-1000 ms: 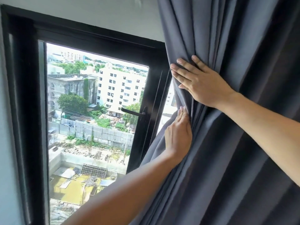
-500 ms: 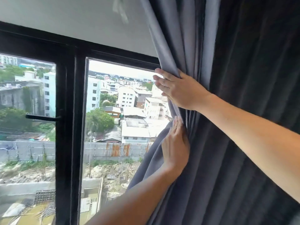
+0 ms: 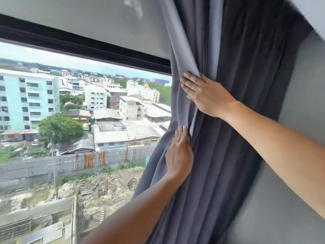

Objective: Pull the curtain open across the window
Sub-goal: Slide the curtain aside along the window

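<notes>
The grey curtain [image 3: 242,106] hangs bunched in deep folds at the right side of the window [image 3: 84,110]. My right hand [image 3: 205,95] presses on the curtain's leading edge near the top of the glass, fingers wrapped over a fold. Lower down, my left hand [image 3: 179,154] lies flat against the same edge, fingers together and pointing up, pushing the cloth to the right. The pane to the left of the curtain is uncovered and shows buildings, trees and a construction site outside.
A black window frame [image 3: 88,48] runs along the top of the glass, with white wall [image 3: 79,16] above it. To the right of the bunched curtain stands a bare grey wall [image 3: 295,138].
The curtain's edge has moved right with both hands on it, past the vertical frame bar and handle. More glass shows, and the wall to the right has come into view.
</notes>
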